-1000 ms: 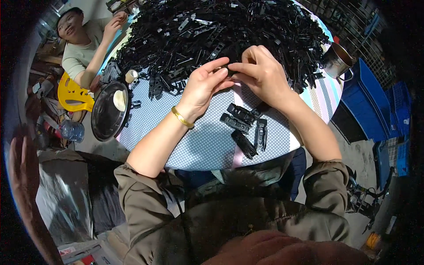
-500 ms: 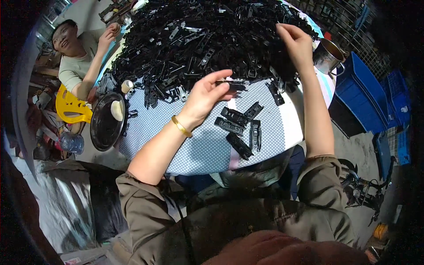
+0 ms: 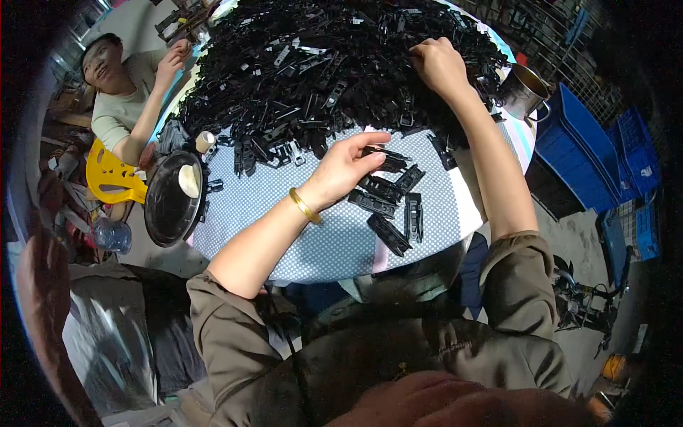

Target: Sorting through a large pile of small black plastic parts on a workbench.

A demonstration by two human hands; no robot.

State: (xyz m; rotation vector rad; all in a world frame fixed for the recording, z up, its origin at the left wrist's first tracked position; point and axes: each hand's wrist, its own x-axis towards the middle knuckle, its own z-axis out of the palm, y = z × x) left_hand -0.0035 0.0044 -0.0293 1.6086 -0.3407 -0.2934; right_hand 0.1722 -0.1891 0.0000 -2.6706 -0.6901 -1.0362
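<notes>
1. At the far left, a second person [image 3: 121,92] sits at the table's edge with a hand raised to the pile; near them stand a yellow plastic stool [image 3: 110,174], a clear bottle [image 3: 110,233] and a round dark pan [image 3: 169,203] with a pale lump in it, the pan overlapping the table's left rim
2. Toward the middle, the left hand [image 3: 341,167] lies palm down on the dotted tablecloth [image 3: 284,213], fingers close together and pinching one black plastic clip [image 3: 384,158] at its tips; a gold bangle [image 3: 304,206] sits on the wrist
3. Just under that hand, a small row of finished black pieces [image 3: 388,213] lies apart from the heap, about five of them, side by side and near the table's near edge
4. Across the whole back of the table spreads the big heap of loose black parts [image 3: 320,64], far larger than the sorted row, so by my judgement the work is only at its start and nearly all of it is left
5. To the right, the right hand [image 3: 437,64] is closed into the heap, fingers curled down among the parts; I cannot tell what it grips
6. Further right, a metal mug [image 3: 523,89] stands at the table's rim, and beyond it blue plastic crates [image 3: 605,156] sit on a grey concrete floor
</notes>
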